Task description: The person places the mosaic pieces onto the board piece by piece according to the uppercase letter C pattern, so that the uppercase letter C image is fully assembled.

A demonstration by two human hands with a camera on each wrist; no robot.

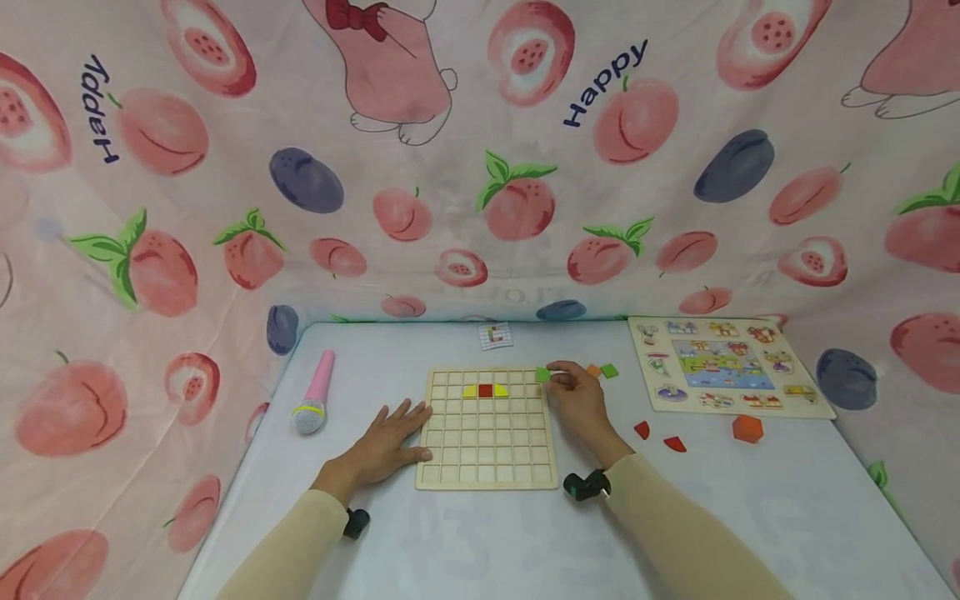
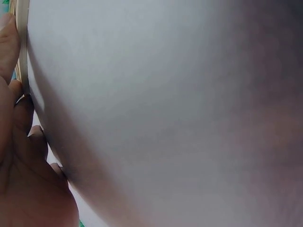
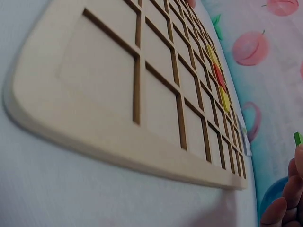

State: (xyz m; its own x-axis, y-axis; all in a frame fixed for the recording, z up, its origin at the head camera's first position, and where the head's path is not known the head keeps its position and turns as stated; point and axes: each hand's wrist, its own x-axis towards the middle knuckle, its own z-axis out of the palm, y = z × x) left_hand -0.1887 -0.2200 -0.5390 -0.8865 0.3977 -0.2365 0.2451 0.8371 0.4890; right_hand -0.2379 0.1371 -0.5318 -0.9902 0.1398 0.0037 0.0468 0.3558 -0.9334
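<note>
A wooden grid board [image 1: 486, 477] lies flat on the table. One red square tile [image 1: 486, 390] sits in an upper row, with a yellow piece [image 1: 470, 392] on its left and another on its right. My left hand [image 1: 382, 446] rests with spread fingers along the board's left edge. At the upper right corner of the board, my right hand [image 1: 581, 408] pinches a green square tile [image 1: 543, 375] between thumb and fingers. The right wrist view shows only an edge of that green tile [image 3: 297, 138], above the fingertips.
Beyond the right hand lie an orange tile [image 1: 594, 371] and another green tile [image 1: 609, 370]. Two red wedge pieces [image 1: 675, 444] and an orange block [image 1: 747, 428] are farther right, below a picture puzzle board [image 1: 652, 396]. A small pattern card [image 1: 495, 336] lies behind; a toy microphone [image 1: 318, 387] is left.
</note>
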